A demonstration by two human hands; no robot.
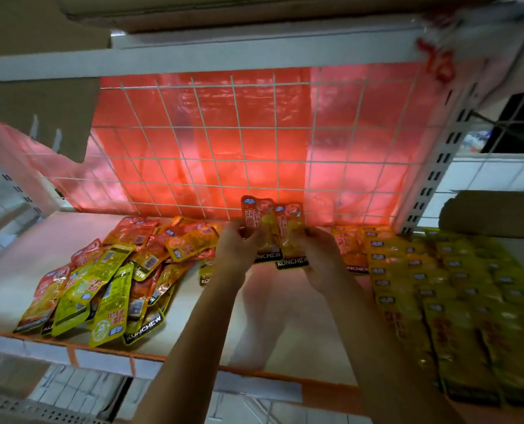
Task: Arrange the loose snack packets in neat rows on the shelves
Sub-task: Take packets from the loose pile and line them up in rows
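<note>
— Where did we hold the pair of packets?
— Upright over the middle of the shelf, overlapping, in front of the wire grid. Our left hand had its fingers curled on the left one's lower part, and our right hand was clamped likewise on the right one.
— And the others?
— The loose heap lay left of our hands, and the neat rows lay to the right.
</note>
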